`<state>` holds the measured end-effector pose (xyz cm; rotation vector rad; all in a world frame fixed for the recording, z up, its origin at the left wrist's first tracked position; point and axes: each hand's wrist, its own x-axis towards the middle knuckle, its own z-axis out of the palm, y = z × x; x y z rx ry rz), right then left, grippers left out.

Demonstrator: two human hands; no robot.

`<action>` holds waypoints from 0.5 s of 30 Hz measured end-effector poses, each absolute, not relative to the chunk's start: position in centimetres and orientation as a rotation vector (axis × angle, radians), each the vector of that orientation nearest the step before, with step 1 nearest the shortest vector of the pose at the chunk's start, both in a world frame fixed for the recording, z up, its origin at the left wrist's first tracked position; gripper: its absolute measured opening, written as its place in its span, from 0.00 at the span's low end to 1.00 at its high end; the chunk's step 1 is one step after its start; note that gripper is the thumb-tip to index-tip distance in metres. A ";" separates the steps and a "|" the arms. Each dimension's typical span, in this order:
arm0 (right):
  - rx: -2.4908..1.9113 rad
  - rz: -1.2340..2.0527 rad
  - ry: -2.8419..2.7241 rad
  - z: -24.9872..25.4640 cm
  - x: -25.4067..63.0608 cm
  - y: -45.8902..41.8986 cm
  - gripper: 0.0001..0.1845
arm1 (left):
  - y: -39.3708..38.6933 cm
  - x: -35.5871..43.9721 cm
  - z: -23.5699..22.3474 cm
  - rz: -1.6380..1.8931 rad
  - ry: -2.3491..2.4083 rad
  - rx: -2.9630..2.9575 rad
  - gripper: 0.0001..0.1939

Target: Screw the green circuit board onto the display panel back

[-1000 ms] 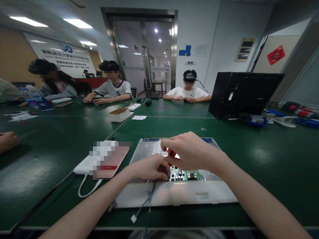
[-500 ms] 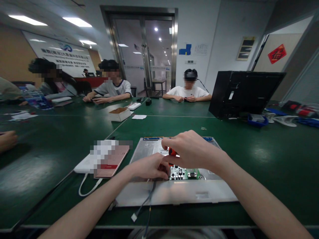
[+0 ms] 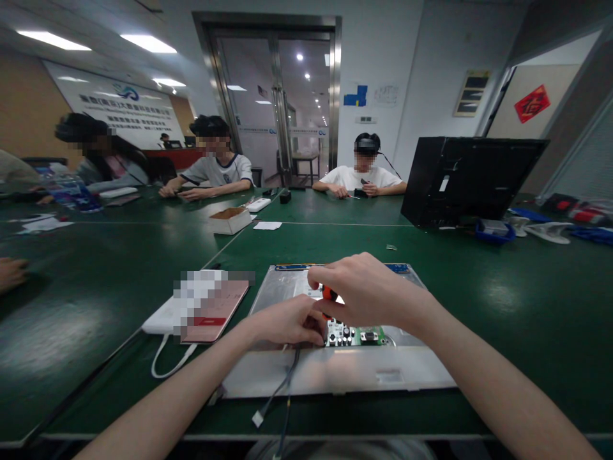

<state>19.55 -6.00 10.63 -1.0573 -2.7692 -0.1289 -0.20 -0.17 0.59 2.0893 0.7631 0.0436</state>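
A screwdriver with an orange and black handle is gripped by my right hand, which arches over a display panel lying metal side up. Its shaft and tip are hidden. Just below and left, my left hand has its fingers bent closed at the left edge of a green circuit board; what they pinch there cannot be made out. Dark wires run from under my left hand across the panel, with a white connector hanging over its front edge.
Left of the panel lie a white power bank with a cable and a pinkish phone-like slab. Farther off are an open box, a black monitor and a blue tray. Co-workers sit around the green table; one hand rests at left.
My right hand turns slightly with the screwdriver; my left hand keeps its place. Across the table, a co-worker's hands have moved apart around a small dark object.
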 end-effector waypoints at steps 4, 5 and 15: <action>-1.043 -0.162 -2.759 10.6 19.5 -5.9 0.07 | -0.1 -0.1 0.7 0.032 0.776 2.098 0.04; -1.037 -0.156 -2.759 10.7 19.6 -6.0 0.07 | -0.2 -0.1 0.7 0.028 0.780 2.101 0.04; -1.060 -0.115 -2.707 11.1 20.1 -6.0 0.10 | -0.2 0.0 1.0 0.042 0.748 2.132 0.03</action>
